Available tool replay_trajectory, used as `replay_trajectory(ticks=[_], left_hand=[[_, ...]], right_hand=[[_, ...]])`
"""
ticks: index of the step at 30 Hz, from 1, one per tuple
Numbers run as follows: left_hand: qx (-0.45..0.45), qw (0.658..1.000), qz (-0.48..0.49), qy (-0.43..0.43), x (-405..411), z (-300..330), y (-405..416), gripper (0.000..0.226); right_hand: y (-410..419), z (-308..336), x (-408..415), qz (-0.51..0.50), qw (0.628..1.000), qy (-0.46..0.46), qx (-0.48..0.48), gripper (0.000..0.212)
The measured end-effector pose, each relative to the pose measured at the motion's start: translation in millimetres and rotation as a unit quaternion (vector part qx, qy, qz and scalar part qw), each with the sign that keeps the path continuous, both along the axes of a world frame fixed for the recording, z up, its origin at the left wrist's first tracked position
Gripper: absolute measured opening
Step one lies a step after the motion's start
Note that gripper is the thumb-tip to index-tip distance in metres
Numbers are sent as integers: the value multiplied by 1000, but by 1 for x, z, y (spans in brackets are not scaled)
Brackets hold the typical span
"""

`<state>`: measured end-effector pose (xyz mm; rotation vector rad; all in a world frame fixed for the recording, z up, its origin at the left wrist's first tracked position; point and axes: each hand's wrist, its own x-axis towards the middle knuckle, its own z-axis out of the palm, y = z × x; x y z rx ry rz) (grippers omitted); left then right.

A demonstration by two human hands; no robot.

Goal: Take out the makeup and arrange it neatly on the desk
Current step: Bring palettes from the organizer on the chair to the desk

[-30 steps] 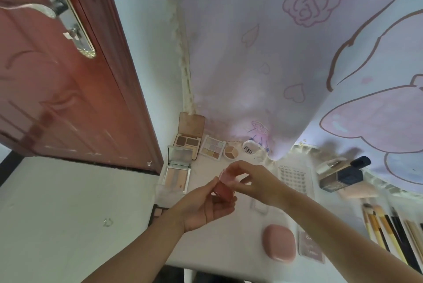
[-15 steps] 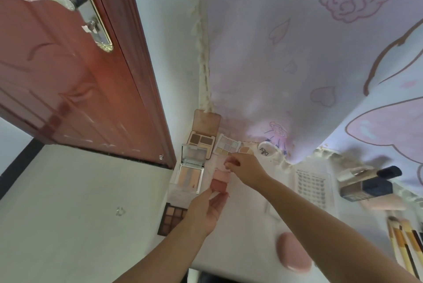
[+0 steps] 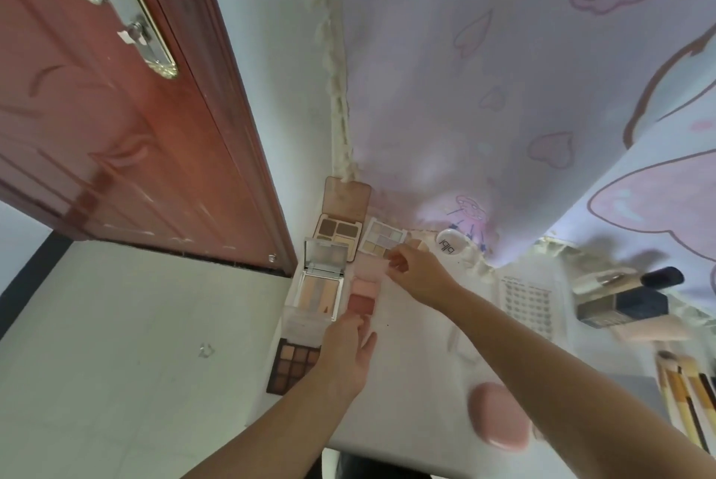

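Observation:
An opened pink blush compact (image 3: 363, 292) lies on the white desk (image 3: 410, 374), its lid folded back toward the wall. My right hand (image 3: 416, 271) pinches the far edge of that lid. My left hand (image 3: 346, 346) touches the compact's near edge with fairly straight fingers. Left of it stands an open mirrored palette (image 3: 319, 286). Behind are a brown eyeshadow palette (image 3: 338, 232) and a pale multi-shade palette (image 3: 381, 242). A dark nine-pan palette (image 3: 292, 364) lies under my left wrist.
A red door (image 3: 116, 122) stands open at the left beside the desk's edge. A patterned curtain (image 3: 503, 91) hangs behind. A white cushion compact (image 3: 451, 246), sticker sheet (image 3: 529, 298), foundation bottle (image 3: 623, 306), brushes (image 3: 685, 397) and pink case (image 3: 498, 420) lie to the right.
Both hands have carried the blush compact from mid-air down and away onto the desk beside the mirrored palette, with its lid opened flat. The camera has swung left.

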<state>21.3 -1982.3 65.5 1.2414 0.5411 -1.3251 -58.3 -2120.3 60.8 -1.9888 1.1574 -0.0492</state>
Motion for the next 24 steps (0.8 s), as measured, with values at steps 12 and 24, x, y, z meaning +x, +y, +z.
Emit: replay_trajectory(ticks=[12, 24], left_hand=[[-19, 950, -311, -39, -81, 3, -16, 23], [-144, 945, -270, 116, -49, 17, 3, 41]], right_hand=[[60, -6, -130, 129, 936, 278, -173, 34], [76, 33, -116, 6, 997, -54, -60, 23]])
